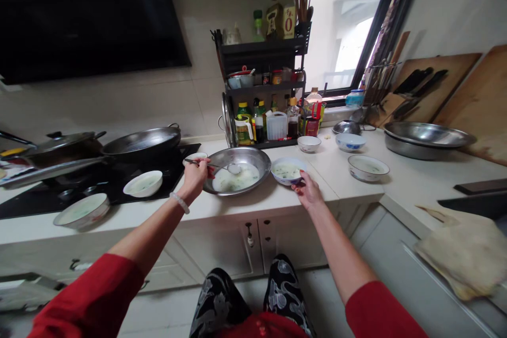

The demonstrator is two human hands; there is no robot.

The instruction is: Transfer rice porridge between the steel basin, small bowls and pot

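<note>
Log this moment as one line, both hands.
left hand: holds ladle at metal basin | right hand: grips filled bowl beside it

Left sleeve (89,296): red, plain, ends well above bracelet (180,202) | bracelet: pale, round beads, single strand, behind left hand (197,175) | right sleeve (380,309): red, matching | right hand (310,193): nails (302,172) red | trousers (217,301): black, pale grey curling figures | top (261,326): red, partly visible, front detail too blurred to read
</note>
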